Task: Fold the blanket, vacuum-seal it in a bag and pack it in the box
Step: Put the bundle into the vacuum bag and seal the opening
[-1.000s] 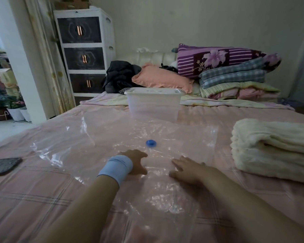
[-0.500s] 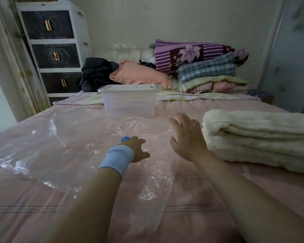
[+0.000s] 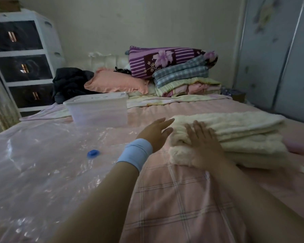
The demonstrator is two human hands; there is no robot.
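Note:
A folded cream fleece blanket [image 3: 239, 135] lies on the right half of the pink bed. My right hand [image 3: 204, 146] lies flat on the blanket's near left end, fingers straight. My left hand [image 3: 156, 133], with a light blue wristband, reaches with straight fingers to the blanket's left edge, just touching it. The clear vacuum bag [image 3: 42, 155] is spread flat on the left of the bed, its blue valve cap [image 3: 93, 153] facing up. A translucent plastic box [image 3: 98, 111] with its lid on stands beyond the bag.
Pillows and a stack of folded quilts [image 3: 182, 74] are piled at the headboard, beside dark clothes [image 3: 68, 83]. A white drawer unit [image 3: 23, 60] stands at the back left. Grey-blue wardrobe doors [image 3: 279, 58] line the right wall.
Both hands left the vacuum bag and moved right to the folded blanket. My view turned right, so the blanket now sits nearer the middle.

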